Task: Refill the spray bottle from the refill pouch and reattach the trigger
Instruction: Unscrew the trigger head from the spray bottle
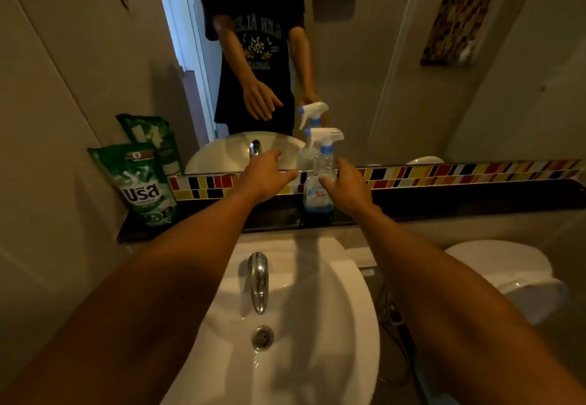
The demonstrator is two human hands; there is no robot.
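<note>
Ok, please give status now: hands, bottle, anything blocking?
Left hand open, free. Right hand at spray bottle, grip unclear. Trigger on. Pouch untouched. Nothing blocking.

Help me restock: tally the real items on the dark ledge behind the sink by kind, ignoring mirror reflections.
Spray bottle, trigger on: 1
Green refill pouch: 1
Total: 2
The right hand is at the bottle; the left hand hovers open beside it.
</note>
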